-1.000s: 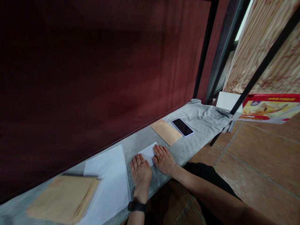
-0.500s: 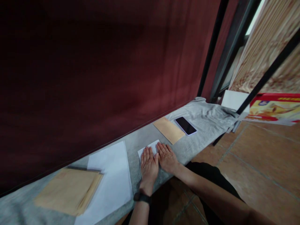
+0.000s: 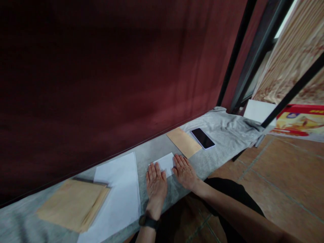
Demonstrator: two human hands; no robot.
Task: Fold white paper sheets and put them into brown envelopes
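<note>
A small folded white paper (image 3: pixel 166 162) lies on the grey cloth-covered bench (image 3: pixel 217 130). My left hand (image 3: pixel 156 184) rests flat on its left end with fingers stretched out. My right hand (image 3: pixel 185 171) lies flat on its right end, fingers also extended. A black watch band (image 3: pixel 148 221) is on my left wrist. A stack of white sheets (image 3: pixel 118 189) lies just left of my left hand.
A pile of brown envelopes (image 3: pixel 73 204) sits at the far left. One brown envelope (image 3: pixel 184 142) and a dark phone (image 3: pixel 203 138) lie further right. A dark red curtain (image 3: pixel 113 67) hangs behind the bench. A red and yellow box (image 3: pixel 298 122) stands on the tiled floor.
My two hands were pressed close together over the paper half a second ago; now they have slid apart toward its ends, showing more of the paper between them.
</note>
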